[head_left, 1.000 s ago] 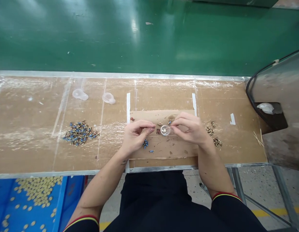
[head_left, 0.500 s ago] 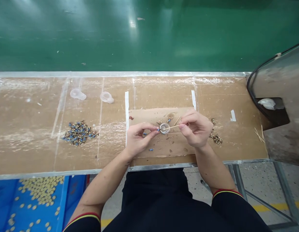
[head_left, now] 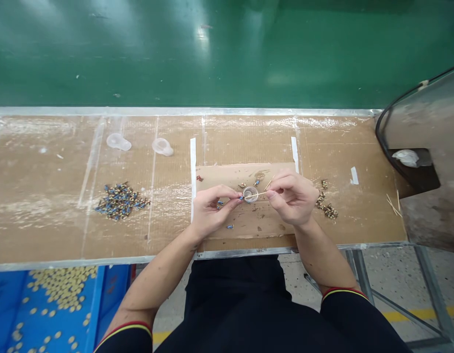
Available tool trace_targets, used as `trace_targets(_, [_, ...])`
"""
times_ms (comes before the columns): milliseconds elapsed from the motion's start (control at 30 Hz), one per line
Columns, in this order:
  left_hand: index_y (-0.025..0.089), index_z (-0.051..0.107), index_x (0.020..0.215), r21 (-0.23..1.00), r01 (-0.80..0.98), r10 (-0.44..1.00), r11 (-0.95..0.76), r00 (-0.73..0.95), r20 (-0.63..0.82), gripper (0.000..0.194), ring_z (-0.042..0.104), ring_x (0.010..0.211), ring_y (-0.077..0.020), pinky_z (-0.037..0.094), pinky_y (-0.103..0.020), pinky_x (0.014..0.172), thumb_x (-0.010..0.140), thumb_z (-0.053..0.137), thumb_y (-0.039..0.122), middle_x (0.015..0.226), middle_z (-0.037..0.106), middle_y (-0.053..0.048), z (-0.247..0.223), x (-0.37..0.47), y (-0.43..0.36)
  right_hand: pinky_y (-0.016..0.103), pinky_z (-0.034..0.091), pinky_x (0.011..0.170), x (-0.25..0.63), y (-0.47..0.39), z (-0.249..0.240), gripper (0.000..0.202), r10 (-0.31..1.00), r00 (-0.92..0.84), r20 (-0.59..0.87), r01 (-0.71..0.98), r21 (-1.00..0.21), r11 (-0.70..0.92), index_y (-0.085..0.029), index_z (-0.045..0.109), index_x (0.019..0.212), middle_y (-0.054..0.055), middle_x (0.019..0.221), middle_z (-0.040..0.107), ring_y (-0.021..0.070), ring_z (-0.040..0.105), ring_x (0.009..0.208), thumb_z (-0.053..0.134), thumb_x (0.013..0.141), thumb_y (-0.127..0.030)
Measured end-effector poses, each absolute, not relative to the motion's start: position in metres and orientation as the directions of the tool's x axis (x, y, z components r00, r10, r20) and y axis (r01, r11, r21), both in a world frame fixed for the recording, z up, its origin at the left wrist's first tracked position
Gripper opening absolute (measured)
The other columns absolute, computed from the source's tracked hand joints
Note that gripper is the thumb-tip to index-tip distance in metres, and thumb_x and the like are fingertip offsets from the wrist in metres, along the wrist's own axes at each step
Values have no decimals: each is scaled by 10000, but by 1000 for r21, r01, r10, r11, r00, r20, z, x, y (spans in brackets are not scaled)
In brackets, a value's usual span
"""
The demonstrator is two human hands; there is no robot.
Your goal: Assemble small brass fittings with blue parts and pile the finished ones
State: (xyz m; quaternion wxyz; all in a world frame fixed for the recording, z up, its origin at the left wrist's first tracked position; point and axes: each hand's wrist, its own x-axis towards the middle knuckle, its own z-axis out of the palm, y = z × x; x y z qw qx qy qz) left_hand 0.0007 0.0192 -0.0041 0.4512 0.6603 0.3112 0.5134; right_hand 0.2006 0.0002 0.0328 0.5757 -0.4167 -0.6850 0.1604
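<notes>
My left hand (head_left: 214,208) pinches a small blue-and-brass part (head_left: 242,197) between thumb and fingertips. From the right, my right hand (head_left: 293,196) grips a thin wooden stick, like a toothpick (head_left: 261,194), whose tip reaches over to that part. Below the stick a small clear cup (head_left: 250,194) stands on a stained cardboard sheet (head_left: 249,171). Loose blue parts lie around the cup, one (head_left: 230,227) near the sheet's front and one (head_left: 256,183) behind the cup. A second stick (head_left: 269,183) lies close to my right fingertips.
A pile of blue-and-brass parts (head_left: 120,202) lies left, a smaller brass heap (head_left: 327,210) right. Two translucent cups (head_left: 162,146) (head_left: 118,141) stand behind the pile. Loose sticks (head_left: 394,205) lie near a metal machine (head_left: 428,215). A blue bin (head_left: 58,323) with yellowish discs sits below.
My right hand has moved left with the toothpick, bringing its tip from over the cup to the part in my left hand. My left hand has hardly moved.
</notes>
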Motion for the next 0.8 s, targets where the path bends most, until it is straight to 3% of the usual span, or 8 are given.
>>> trace_targets(167, [214, 769, 926, 897, -87, 853, -433, 281, 439, 93, 785, 776, -152, 652, -259, 714, 864, 798, 151, 862, 818, -34, -5, 0, 20, 257, 445, 474, 200, 1, 32, 100, 737, -6, 675, 381, -680, 626, -231, 651, 807, -26, 668, 654, 111, 569, 544, 673, 895, -190])
trace_targets(567, [209, 769, 918, 896, -58, 851, -441, 290, 437, 72, 784, 761, -155, 651, -268, 696, 870, 790, 158, 855, 817, -37, -6, 0, 20, 249, 454, 467, 198, 1, 32, 108, 722, -38, 691, 420, -645, 639, -234, 644, 810, -31, 666, 674, 105, 579, 538, 666, 906, -190])
trace_targets(800, [210, 778, 899, 911, -140, 873, -387, 261, 411, 78, 787, 773, -154, 653, -251, 704, 851, 811, 158, 844, 816, -34, -3, 1, 20, 260, 445, 493, 212, 3, 37, 93, 708, 1, 706, 394, -651, 649, -232, 652, 820, -25, 681, 661, 114, 584, 569, 673, 895, -181])
